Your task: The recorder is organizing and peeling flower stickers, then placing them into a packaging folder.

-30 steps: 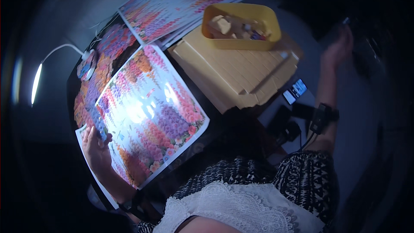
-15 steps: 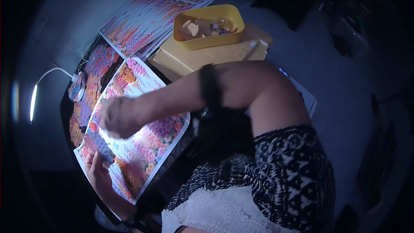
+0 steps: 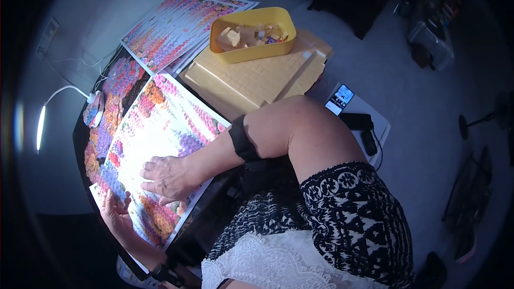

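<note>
A large white sheet printed with colourful flowers lies on the dark table under bright light. My right hand rests over its middle, palm down, fingers stretched and apart, holding nothing visible. At the sheet's left edge my left hand has its fingers raised and drawn together at a blue flower paper cutout. Glare and the matching print behind blur the cutout's outline. More flower cutouts in orange, purple and red lie in a heap along the table's left side.
Further printed flower sheets are stacked at the back. A yellow tub with paper scraps stands on a brown cardboard box. A lit bent-neck lamp is at the left. To the right, a phone lies near a black case.
My right hand has come down and right onto the sheet, its fingers now spread. The left hand stays near the sheet's left edge, the blue cutout tilted slightly leftward.
</note>
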Available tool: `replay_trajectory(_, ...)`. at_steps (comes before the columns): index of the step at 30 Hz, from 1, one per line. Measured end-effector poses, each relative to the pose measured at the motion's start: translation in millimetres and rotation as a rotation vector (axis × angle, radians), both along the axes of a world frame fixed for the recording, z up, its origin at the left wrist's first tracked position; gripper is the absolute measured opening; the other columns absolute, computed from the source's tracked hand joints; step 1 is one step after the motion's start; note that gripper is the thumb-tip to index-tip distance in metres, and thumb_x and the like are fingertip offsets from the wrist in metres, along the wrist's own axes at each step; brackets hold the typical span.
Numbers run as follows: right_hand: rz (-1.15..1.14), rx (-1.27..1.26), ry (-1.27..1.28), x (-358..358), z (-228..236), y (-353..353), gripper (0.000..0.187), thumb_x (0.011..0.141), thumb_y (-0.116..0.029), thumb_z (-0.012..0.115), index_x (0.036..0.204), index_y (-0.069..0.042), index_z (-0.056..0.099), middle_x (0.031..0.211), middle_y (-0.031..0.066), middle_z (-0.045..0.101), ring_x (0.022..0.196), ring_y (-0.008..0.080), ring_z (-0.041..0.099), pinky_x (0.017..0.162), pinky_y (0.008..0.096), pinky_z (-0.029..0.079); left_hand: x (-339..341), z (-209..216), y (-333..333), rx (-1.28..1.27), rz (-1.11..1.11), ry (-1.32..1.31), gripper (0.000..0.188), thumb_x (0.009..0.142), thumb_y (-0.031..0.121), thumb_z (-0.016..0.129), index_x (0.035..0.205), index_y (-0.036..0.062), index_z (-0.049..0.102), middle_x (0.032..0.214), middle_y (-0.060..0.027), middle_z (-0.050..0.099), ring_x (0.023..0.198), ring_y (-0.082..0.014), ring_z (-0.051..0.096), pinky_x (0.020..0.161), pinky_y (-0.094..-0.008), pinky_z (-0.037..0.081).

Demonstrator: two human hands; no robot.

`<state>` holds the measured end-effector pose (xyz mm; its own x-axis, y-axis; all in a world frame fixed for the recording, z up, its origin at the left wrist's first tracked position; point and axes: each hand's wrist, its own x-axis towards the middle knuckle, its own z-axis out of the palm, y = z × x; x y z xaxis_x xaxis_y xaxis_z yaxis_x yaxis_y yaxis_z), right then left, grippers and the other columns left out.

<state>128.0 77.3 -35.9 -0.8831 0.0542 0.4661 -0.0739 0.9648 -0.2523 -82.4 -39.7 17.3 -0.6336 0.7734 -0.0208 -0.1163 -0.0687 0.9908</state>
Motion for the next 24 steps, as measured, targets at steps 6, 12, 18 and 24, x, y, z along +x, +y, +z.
replay_trajectory(6, -0.097, -0.221, -0.072, 7, 1, 9, 0.057, 0.091, -0.042, 0.048, 0.122, 0.005, 0.047, 0.124, 0.0276, 0.048, 0.119, 0.0393, 0.043, 0.1, 0.05, 0.033, -5, -6, 22, -0.061, 0.018, -0.028, 0.009, 0.089, 0.014, 0.062, 0.086, 0.0068, 0.057, 0.064, 0.0035, 0.047, 0.052, -0.0072, 0.047, 0.07, -0.0375, 0.056)
replay_trajectory(12, -0.331, -0.751, -0.078, -30, 23, 25, 0.045, 0.089, -0.029, 0.046, 0.115, 0.007, 0.048, 0.12, 0.0299, 0.05, 0.114, 0.0396, 0.047, 0.101, 0.0443, 0.035, -9, 6, 39, -0.086, -0.141, 0.034, 0.015, 0.09, 0.018, 0.06, 0.086, 0.0035, 0.058, 0.071, -0.0005, 0.052, 0.066, -0.0137, 0.061, 0.067, -0.0311, 0.055)
replay_trajectory(18, -0.244, -1.314, -0.046, -39, 1, 72, 0.032, 0.081, -0.01, 0.048, 0.111, 0.002, 0.053, 0.07, 0.0095, 0.057, 0.054, 0.0211, 0.057, 0.047, 0.0336, 0.046, -5, -19, 52, -0.041, -0.267, -0.099, 0.013, 0.087, 0.014, 0.061, 0.093, 0.002, 0.061, 0.077, -0.0058, 0.063, 0.061, -0.0135, 0.063, 0.054, -0.0245, 0.051)
replay_trajectory(24, -0.269, -1.481, -0.181, -14, 34, 74, 0.026, 0.095, -0.022, 0.051, 0.106, 0.001, 0.058, 0.085, 0.0062, 0.061, 0.072, 0.0095, 0.059, 0.053, 0.0223, 0.049, 22, -5, 53, -0.064, -0.223, -0.137, 0.009, 0.085, 0.01, 0.065, 0.087, 0.0011, 0.063, 0.075, -0.0056, 0.064, 0.057, -0.0123, 0.061, 0.052, -0.0237, 0.049)
